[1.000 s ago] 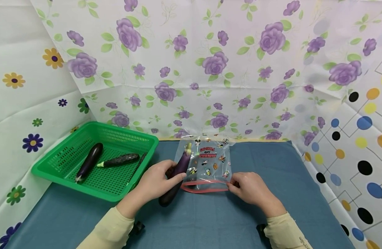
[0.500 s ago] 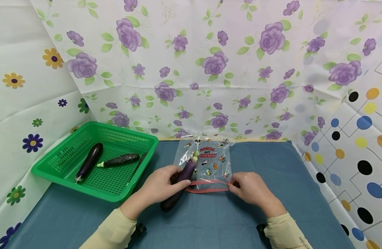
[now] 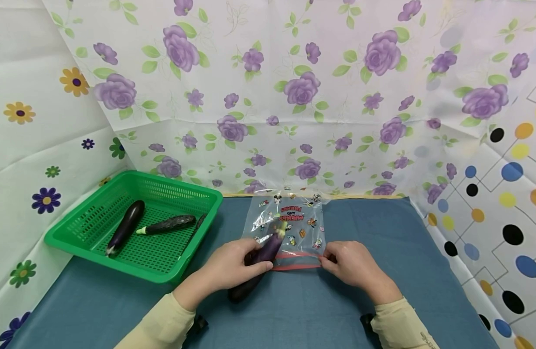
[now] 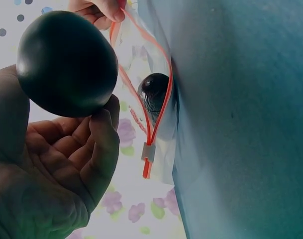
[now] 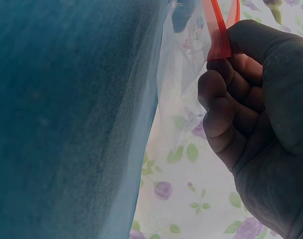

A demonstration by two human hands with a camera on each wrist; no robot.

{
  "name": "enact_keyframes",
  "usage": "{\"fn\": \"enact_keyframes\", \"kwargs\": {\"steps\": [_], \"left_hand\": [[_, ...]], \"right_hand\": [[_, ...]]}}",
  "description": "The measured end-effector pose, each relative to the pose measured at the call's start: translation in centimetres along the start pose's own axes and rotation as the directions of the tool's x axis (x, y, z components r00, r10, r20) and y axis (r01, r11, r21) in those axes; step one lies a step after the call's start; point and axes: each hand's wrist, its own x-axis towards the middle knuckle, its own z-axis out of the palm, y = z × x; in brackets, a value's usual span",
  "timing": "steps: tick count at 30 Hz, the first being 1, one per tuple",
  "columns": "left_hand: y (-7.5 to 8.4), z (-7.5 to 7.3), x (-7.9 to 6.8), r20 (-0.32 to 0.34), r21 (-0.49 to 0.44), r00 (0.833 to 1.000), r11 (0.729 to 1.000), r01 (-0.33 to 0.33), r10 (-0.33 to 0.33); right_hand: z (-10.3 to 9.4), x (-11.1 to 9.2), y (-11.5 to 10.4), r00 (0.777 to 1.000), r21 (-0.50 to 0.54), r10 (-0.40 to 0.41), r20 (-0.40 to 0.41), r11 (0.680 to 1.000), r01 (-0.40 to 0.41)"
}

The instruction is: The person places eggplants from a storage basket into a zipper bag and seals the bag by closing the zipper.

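My left hand [image 3: 233, 265] grips a dark purple eggplant [image 3: 272, 246] round its middle. Its green stem end points away over the left part of a clear zip bag [image 3: 304, 225] with cartoon prints. The blunt end tilts toward me, large in the left wrist view. At the bag's right corner my right hand [image 3: 348, 262] pinches the red zip edge [image 5: 218, 32] between thumb and fingers. The left wrist view shows the bag's mouth parted, with a dark rounded, wrinkled-looking vegetable [image 4: 155, 92] inside. A grey slider [image 4: 148, 151] sits at the mouth's other end.
Left of the bag stands a green plastic basket [image 3: 156, 276]. In it lie another eggplant [image 3: 126, 227], a dark bumpy cucumber [image 3: 168, 225] and a dark slim item against the right wall, partly hidden. Blue cloth [image 3: 285, 315] covers the table; a flowered sheet [image 3: 268, 97] hangs behind.
My left hand has moved a little right and toward me with the eggplant, whose stem end has shifted right and nearer the bag's mouth. The right hand has stayed on the bag's corner.
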Motion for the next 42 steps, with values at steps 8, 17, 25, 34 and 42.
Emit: {"fn": "enact_keyframes", "kwargs": {"steps": [8, 17, 25, 34, 42], "left_hand": [[0.1, 0.3, 0.1, 0.054, 0.01, 0.998, 1.0, -0.013, 0.013], [0.1, 0.8, 0.2, 0.138, 0.02, 0.989, 0.998, -0.052, 0.049], [0.1, 1.1, 0.3, 0.176, 0.045, 0.982, 0.996, -0.083, 0.074], [-0.2, 1.7, 0.2, 0.189, 0.061, 0.974, 0.988, -0.141, 0.127], [-0.2, 2.0, 0.1, 0.226, 0.064, 0.969, 0.991, -0.116, 0.099]], "right_hand": [[0.0, 0.0, -0.1, 1.0, -0.003, 0.01, 0.011, 1.0, -0.01], [0.0, 0.0, -0.1, 1.0, 0.009, 0.014, 0.015, 1.0, -0.015], [0.0, 0.0, 0.0, 1.0, 0.006, 0.01, 0.017, 1.0, -0.011], [0.0, 0.0, 0.0, 1.0, 0.003, -0.001, 0.004, 1.0, 0.001], [0.1, 0.1, 0.0, 1.0, 0.001, 0.001, 0.005, 1.0, -0.001]]}}
